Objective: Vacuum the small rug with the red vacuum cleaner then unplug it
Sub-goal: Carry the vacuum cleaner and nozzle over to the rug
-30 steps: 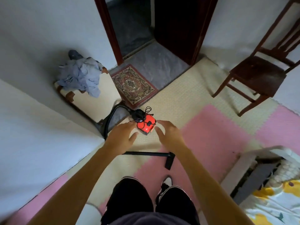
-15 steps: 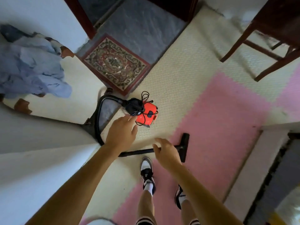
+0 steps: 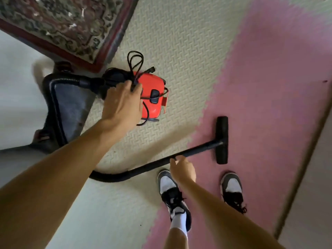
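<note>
The red vacuum cleaner sits on the cream floor mat, just below the corner of the small patterned rug. A black power cord is bundled on top of it. My left hand lies over the vacuum's top, its fingertips curled onto the cord bundle. The black hose loops out to the left and comes back as a black wand ending in the floor nozzle on the pink mat. My right hand grips the wand near its middle.
Cream and pink foam mats cover the floor. My two shoes stand just below the wand. A white furniture piece with a dark leg borders the left. A pale raised edge runs along the right.
The view has dropped much closer to the floor. My left hand moved onto the top of the vacuum, and my right hand reached down and took hold of the wand.
</note>
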A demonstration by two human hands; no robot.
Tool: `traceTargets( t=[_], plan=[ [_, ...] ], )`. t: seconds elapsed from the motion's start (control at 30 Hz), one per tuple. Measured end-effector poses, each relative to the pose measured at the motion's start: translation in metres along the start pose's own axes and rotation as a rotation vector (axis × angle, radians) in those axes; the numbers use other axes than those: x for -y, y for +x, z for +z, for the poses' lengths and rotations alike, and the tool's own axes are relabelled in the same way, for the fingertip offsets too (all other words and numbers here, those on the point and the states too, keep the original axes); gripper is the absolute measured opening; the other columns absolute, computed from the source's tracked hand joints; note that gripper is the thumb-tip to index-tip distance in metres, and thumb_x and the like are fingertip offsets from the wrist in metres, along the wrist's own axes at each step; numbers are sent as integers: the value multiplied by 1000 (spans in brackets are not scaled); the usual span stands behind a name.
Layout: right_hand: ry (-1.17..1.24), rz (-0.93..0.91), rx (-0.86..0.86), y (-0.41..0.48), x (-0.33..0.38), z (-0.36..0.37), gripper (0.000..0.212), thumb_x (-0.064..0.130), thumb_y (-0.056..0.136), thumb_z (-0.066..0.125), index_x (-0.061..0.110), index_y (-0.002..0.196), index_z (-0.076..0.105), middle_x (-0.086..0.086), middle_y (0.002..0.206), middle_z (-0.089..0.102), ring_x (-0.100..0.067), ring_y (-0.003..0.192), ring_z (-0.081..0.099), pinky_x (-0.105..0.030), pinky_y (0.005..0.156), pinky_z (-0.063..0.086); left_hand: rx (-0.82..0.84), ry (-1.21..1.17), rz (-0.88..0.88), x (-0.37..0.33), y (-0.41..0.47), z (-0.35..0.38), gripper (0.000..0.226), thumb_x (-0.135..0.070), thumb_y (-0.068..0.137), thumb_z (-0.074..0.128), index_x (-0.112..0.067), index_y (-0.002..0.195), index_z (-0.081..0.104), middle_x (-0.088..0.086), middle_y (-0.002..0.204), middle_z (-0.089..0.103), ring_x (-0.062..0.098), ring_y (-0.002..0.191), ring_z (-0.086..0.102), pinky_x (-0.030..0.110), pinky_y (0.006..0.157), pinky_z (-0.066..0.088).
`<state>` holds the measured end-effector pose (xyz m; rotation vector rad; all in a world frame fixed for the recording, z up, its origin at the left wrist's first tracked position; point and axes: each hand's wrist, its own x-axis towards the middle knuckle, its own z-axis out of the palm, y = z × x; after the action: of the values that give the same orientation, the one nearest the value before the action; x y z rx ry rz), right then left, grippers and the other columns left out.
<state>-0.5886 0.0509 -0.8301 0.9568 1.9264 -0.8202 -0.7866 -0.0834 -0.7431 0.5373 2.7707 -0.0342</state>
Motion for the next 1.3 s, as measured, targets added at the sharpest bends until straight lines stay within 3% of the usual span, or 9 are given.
traceTargets(
  t=[0.3,0.47,0.53,0.63,0.73,0.8,0.9,1.1,1.3],
  plan=[
    [308,326,-141,94,-2,73,43,40,96,44,6,120,54,-12,110,66,-31,100,63,-32,76,46,-69,80,3,37,37,81,38,-7,84,52,1,121,49,27,121,49,43,113,45,53,99,30],
    [638,595,-386,112,5,83,51,28,91,61,4,127,35,-19,131,44,-39,107,56,-42,86,46,-161,71,32,47,40,89,52,-5,84,55,-1,134,40,28,126,44,45,114,42,54,102,29],
    [679,640,-375,115,3,81,55,26,91,61,2,130,31,-21,131,46,-41,110,55,-43,88,45,-182,80,21,55,46,89,55,-12,86,56,-2,137,36,27,126,45,44,117,41,55,104,27],
    [669,662,-293,122,0,82,52,31,92,60,0,129,41,-19,120,60,-37,108,60,-43,92,49,-158,97,25,67,56,91,46,-19,89,55,-1,130,43,24,120,51,42,117,42,55,105,26],
    [683,654,-312,124,-3,79,42,28,92,61,1,122,52,-17,113,66,-35,103,64,-39,84,51,-152,109,57,71,62,90,36,-17,87,60,-1,118,52,25,105,57,43,105,49,54,97,32],
    [697,638,-321,121,-2,74,35,26,92,60,2,117,56,-15,109,67,-33,99,65,-35,78,51,-144,125,90,75,64,88,30,-15,85,64,2,108,56,26,95,58,45,93,53,51,80,39],
    [711,584,-349,114,5,58,25,26,90,62,6,104,62,-11,95,70,-29,88,68,-34,74,54,-98,155,146,81,69,79,29,-18,82,66,4,99,57,27,86,55,46,79,55,40,55,32],
    [608,399,-454,89,46,-11,18,25,81,66,10,91,65,-4,84,71,-25,78,68,-39,77,58,-3,152,167,73,35,56,32,-18,67,80,1,79,58,18,66,53,36,60,57,37,47,44],
    [401,89,-517,58,112,-113,12,22,80,64,18,92,63,0,83,68,-21,76,64,-30,69,52,17,61,-56,82,9,11,37,-22,57,86,-4,78,61,13,66,57,32,59,59,33,42,43]
  ],
)
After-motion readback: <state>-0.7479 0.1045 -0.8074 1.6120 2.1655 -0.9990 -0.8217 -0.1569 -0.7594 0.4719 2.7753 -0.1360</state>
